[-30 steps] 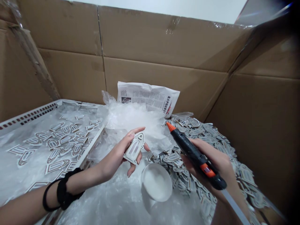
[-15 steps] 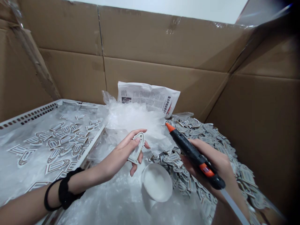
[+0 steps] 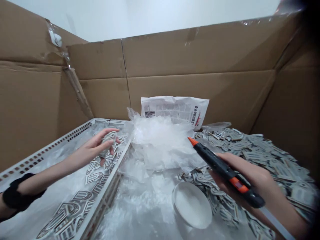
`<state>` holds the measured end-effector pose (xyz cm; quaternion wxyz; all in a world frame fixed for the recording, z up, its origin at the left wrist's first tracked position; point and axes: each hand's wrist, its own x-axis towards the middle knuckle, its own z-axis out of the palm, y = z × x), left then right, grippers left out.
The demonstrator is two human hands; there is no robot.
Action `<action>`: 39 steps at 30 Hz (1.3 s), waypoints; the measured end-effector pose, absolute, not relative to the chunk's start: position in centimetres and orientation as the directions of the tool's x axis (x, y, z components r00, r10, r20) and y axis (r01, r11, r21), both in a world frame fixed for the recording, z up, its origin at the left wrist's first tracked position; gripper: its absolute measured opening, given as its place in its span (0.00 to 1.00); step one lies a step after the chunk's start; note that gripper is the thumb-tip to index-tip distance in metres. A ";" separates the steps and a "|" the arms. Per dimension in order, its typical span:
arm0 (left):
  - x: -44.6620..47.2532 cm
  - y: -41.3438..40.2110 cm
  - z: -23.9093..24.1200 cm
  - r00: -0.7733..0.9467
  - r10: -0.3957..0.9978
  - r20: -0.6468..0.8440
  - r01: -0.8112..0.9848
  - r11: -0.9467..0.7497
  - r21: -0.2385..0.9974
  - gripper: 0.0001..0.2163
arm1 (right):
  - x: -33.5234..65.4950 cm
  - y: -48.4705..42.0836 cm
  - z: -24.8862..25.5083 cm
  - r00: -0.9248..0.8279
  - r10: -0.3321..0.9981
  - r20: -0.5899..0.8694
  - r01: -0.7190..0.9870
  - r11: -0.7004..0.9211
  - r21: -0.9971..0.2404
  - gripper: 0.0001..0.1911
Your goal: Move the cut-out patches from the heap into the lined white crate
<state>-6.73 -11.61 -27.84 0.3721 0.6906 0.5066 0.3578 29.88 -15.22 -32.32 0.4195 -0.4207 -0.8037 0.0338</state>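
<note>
Left hand (image 3: 100, 146): it hangs over the far right part of the white perforated tray (image 3: 50, 148), fingers half curled, thumb on top. We see a pale arch-shaped piece (image 3: 107, 141) pinched between the thumb and the fingers. Motion blur hides which way the piece's pointed end lies, so we cannot tell its axis. A black band (image 3: 15, 196) sits on the left wrist at the near left edge. Below the hand, flat cutouts (image 3: 92, 176) of the same arch shape lie spread on clear film in the tray, most with their long sides running near to far. Right hand (image 3: 250, 180): it is wrapped closed round the rear half of a black glue gun (image 3: 220, 166), fingers under the barrel and thumb along the top, beside the orange trigger patch. The gun's long axis runs from near right to far left, tilted slightly up. Its orange nozzle points far left at the crumpled clear plastic (image 3: 160, 143) in the middle and stops just short of it. The gun is held in the air above the loose heap of cutouts (image 3: 262, 150) that fills the right side. A white round dish (image 3: 192, 205) stands near, just left of the right hand, between the tray and the heap. A printed paper bag (image 3: 175, 110) leans against the far cardboard wall (image 3: 200, 66), behind the plastic.
</note>
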 end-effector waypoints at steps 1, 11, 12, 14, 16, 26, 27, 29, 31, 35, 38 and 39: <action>-9.0 -11.6 -27.9 0.184 0.975 0.129 0.523 -0.208 0.827 0.24 | 29.9 -15.1 -32.6 -0.311 0.700 0.643 0.637 0.655 -0.406 0.08; -13.8 -13.6 -30.0 0.269 0.847 0.459 0.903 -0.387 0.186 0.07 | 30.8 -15.0 -33.1 -0.288 0.710 0.643 0.653 0.637 -0.410 0.09; -12.9 -13.7 -30.0 0.282 0.852 0.442 0.899 -0.395 0.189 0.06 | 30.9 -15.0 -33.0 -0.299 0.722 0.624 0.652 0.632 -0.419 0.09; -11.5 -13.8 -30.2 0.297 0.860 0.415 0.886 -0.410 0.215 0.06 | 30.7 -14.8 -33.0 -0.308 0.756 0.578 0.662 0.607 -0.441 0.09; -10.5 -13.8 -30.8 0.310 0.872 0.378 0.868 -0.422 0.261 0.07 | 30.3 -14.7 -33.0 -0.330 0.785 0.525 0.673 0.586 -0.452 0.09; -9.1 -14.4 -34.0 0.461 0.872 0.166 0.729 -0.479 0.489 0.10 | 27.5 -13.3 -34.1 -0.591 0.798 0.115 0.671 0.566 -0.479 0.03; -9.0 -14.6 -34.3 0.472 0.870 0.142 0.724 -0.474 0.502 0.10 | 27.4 -13.1 -34.2 -0.628 0.777 0.047 0.673 0.572 -0.469 0.04; -8.9 -14.8 -35.0 0.488 0.867 0.105 0.714 -0.465 0.523 0.09 | 27.5 -12.9 -34.4 -0.683 0.726 -0.080 0.675 0.585 -0.450 0.07; -8.9 -15.0 -35.8 0.500 0.863 0.074 0.708 -0.457 0.538 0.08 | 27.7 -12.8 -34.9 -0.702 0.688 -0.182 0.688 0.589 -0.425 0.11; -9.2 -15.3 -37.0 0.517 0.855 0.045 0.695 -0.451 0.560 0.05 | 28.5 -12.7 -37.2 -0.669 0.674 -0.315 0.742 0.578 -0.339 0.16; -9.2 -15.6 -37.1 0.527 0.847 0.063 0.675 -0.463 0.574 0.06 | 29.0 -12.6 -39.4 -0.649 0.695 -0.310 0.761 0.582 -0.288 0.17; -9.2 -15.7 -37.0 0.523 0.850 0.067 0.674 -0.461 0.577 0.06 | 29.1 -12.5 -40.1 -0.649 0.698 -0.304 0.761 0.585 -0.280 0.17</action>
